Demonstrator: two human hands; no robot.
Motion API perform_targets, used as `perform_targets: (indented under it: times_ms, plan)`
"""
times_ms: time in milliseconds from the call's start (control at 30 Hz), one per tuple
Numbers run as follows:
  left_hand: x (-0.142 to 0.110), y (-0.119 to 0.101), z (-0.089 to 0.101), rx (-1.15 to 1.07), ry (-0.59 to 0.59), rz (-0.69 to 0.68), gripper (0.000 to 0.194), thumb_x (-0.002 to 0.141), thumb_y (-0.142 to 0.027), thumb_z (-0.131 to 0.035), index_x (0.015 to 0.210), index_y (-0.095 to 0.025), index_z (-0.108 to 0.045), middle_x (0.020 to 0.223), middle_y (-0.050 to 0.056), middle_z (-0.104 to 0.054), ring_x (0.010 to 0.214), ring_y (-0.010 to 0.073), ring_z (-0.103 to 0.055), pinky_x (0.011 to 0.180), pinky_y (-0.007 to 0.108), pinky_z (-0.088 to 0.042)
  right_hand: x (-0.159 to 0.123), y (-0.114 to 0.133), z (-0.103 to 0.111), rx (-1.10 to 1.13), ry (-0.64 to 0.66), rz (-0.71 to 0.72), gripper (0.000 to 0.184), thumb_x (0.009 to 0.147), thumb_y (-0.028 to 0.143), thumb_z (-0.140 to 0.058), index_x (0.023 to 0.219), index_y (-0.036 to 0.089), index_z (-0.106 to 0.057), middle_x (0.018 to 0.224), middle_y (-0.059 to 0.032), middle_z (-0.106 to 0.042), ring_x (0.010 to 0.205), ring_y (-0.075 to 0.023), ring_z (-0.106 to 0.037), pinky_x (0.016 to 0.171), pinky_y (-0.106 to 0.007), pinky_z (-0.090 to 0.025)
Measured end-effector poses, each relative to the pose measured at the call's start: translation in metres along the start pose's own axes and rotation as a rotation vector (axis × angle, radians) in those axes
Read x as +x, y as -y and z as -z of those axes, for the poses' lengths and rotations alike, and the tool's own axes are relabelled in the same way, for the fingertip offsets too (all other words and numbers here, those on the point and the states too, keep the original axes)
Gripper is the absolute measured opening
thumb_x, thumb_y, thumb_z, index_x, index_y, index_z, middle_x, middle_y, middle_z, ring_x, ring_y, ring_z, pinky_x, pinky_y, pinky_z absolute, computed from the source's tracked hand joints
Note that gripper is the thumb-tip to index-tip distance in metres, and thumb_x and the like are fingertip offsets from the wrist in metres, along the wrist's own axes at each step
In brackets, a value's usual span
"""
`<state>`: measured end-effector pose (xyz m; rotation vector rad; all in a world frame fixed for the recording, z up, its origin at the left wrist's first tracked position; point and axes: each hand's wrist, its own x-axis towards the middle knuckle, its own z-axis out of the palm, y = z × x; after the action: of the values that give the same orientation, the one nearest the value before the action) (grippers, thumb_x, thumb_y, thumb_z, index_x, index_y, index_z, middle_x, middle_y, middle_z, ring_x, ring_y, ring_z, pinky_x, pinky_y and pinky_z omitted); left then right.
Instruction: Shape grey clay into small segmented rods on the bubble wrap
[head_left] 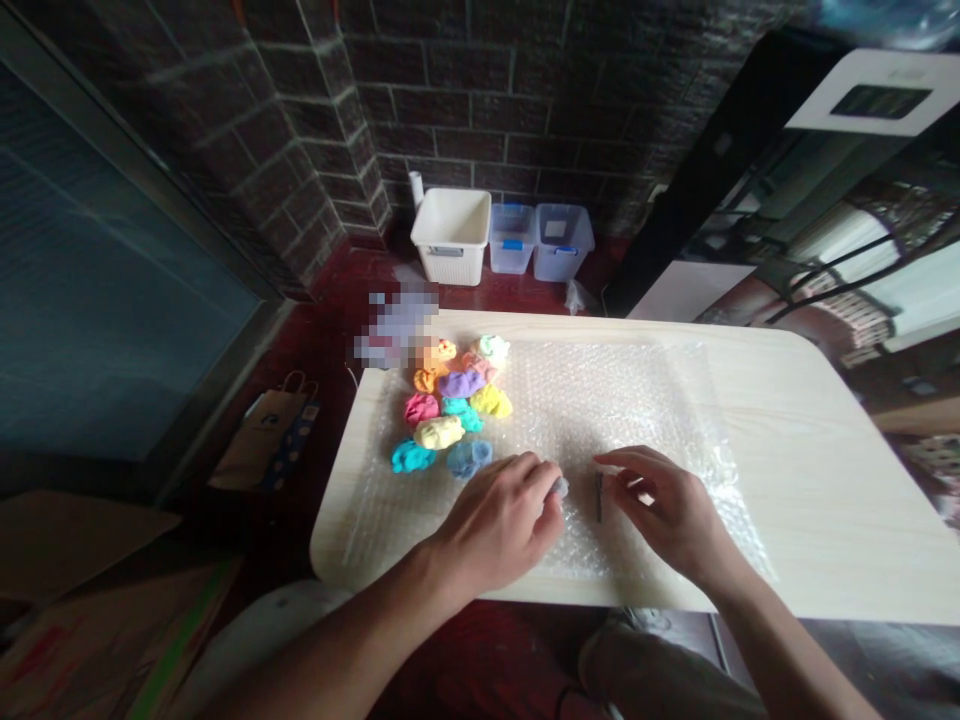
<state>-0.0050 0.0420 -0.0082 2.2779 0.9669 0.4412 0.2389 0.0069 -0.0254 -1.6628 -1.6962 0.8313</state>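
Observation:
My left hand [504, 518] is closed around a small grey lump of modelling clay [559, 487], which shows at the fingertips above the bubble wrap. To its right, my right hand [671, 508] has its thumb and index finger curled about the upper end of a thin dark strip [599, 500]. What the strip is made of is too small to tell. Left of both hands lie several clay lumps, among them a grey-blue lump [469, 459], a teal lump [412, 456], a pale yellow lump [439, 432], a red lump [421, 409] and a purple lump [460, 384].
Bubble wrap [637, 390] covers much of the light wooden table [832, 480]. Beyond the table, a white bin [452, 225] and two clear plastic boxes stand by the brick wall. A paper bag [262, 435] is on the floor at left; a dark appliance [720, 150] rises at right.

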Motion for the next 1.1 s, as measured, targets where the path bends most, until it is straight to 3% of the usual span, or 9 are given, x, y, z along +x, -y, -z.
perform_targets:
  times_ms: [133, 233, 300, 500, 733, 900, 1100]
  plan:
    - [0.000, -0.001, -0.001, -0.027, 0.027, 0.019, 0.018, 0.103, -0.028, -0.047, 0.099, -0.018, -0.062, 0.095, 0.008, -0.065, 0.088, 0.0238, -0.065, 0.080, 0.037, -0.051, -0.006, 0.016, -0.001, 0.060, -0.048, -0.004, 0.021, 0.097, 0.036, -0.070, 0.111, 0.022, -0.079, 0.105, -0.0115, -0.076, 0.080, -0.0235, -0.073, 0.059, -0.031, -0.060]
    - [-0.001, -0.002, -0.005, -0.028, 0.028, 0.024, 0.017, 0.102, -0.029, -0.050, 0.096, -0.018, -0.061, 0.094, 0.007, -0.066, 0.086, 0.0235, -0.066, 0.077, 0.036, -0.051, -0.011, 0.031, -0.007, 0.215, 0.074, 0.051, 0.025, 0.100, 0.033, -0.069, 0.121, 0.025, -0.078, 0.109, -0.0111, -0.077, 0.094, -0.0260, -0.075, 0.078, -0.035, -0.064]
    - [-0.001, -0.002, -0.007, -0.044, 0.018, 0.031, 0.013, 0.099, -0.027, -0.052, 0.094, -0.018, -0.061, 0.094, 0.007, -0.067, 0.086, 0.0236, -0.066, 0.076, 0.036, -0.051, -0.013, 0.037, -0.012, 0.250, 0.136, 0.099, 0.025, 0.099, 0.030, -0.070, 0.122, 0.028, -0.080, 0.110, -0.0112, -0.078, 0.098, -0.0272, -0.074, 0.083, -0.037, -0.063]
    - [0.002, -0.001, -0.004, -0.221, -0.027, 0.050, 0.010, 0.096, -0.026, -0.055, 0.094, -0.018, -0.061, 0.088, 0.005, -0.069, 0.080, 0.0214, -0.066, 0.071, 0.033, -0.047, -0.012, 0.035, -0.017, 0.337, 0.165, 0.093, 0.026, 0.097, 0.027, -0.073, 0.122, 0.030, -0.081, 0.109, -0.0107, -0.079, 0.096, -0.0261, -0.074, 0.080, -0.036, -0.062]
    - [0.001, -0.002, 0.002, -0.461, 0.000, 0.013, 0.019, 0.099, -0.034, -0.056, 0.091, -0.018, -0.061, 0.077, 0.000, -0.062, 0.069, 0.0142, -0.058, 0.062, 0.026, -0.039, -0.020, 0.036, -0.014, 0.493, 0.146, 0.011, 0.018, 0.094, 0.028, -0.078, 0.110, 0.027, -0.085, 0.091, -0.0071, -0.081, 0.084, -0.0217, -0.075, 0.075, -0.033, -0.060]
    - [0.001, -0.002, 0.002, -0.483, -0.013, -0.026, 0.010, 0.094, -0.027, -0.062, 0.093, -0.017, -0.061, 0.079, 0.000, -0.062, 0.069, 0.0131, -0.057, 0.063, 0.025, -0.042, -0.025, 0.037, -0.012, 0.543, 0.105, -0.019, 0.021, 0.091, 0.029, -0.081, 0.112, 0.027, -0.085, 0.087, -0.0066, -0.081, 0.077, -0.0194, -0.073, 0.070, -0.031, -0.059]
    - [0.001, -0.001, -0.001, -0.482, -0.059, -0.052, 0.012, 0.092, -0.023, -0.067, 0.102, -0.017, -0.066, 0.091, 0.004, -0.070, 0.081, 0.0161, -0.067, 0.072, 0.027, -0.051, -0.024, 0.036, -0.011, 0.612, 0.040, -0.106, 0.020, 0.087, 0.035, -0.085, 0.101, 0.021, -0.087, 0.078, -0.0069, -0.080, 0.066, -0.0185, -0.070, 0.062, -0.030, -0.060]
